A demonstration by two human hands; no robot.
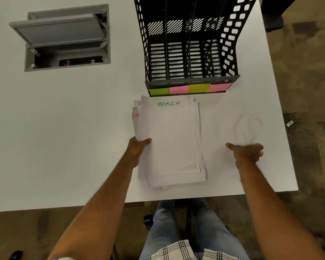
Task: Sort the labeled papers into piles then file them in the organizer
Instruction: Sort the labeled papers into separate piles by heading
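A stack of white papers (173, 139) lies on the white table in front of me, its top sheet headed "ADMIN" in green. My left hand (137, 147) grips the stack's left edge, where sheets with red lettering stick out. My right hand (249, 152) holds a single sheet (246, 126) with faint red writing; it is blurred and lies over the table at the right. The black mesh organizer (186, 79) stands just beyond the stack, with green and pink sticky labels (188, 89) along its front lip. Its slots look empty.
An open grey cable box (64, 38) is set into the table (64, 128) at the far left. The table's near edge runs just below the stack, its right edge past my right hand. A small scrap (289, 123) lies on the floor at right.
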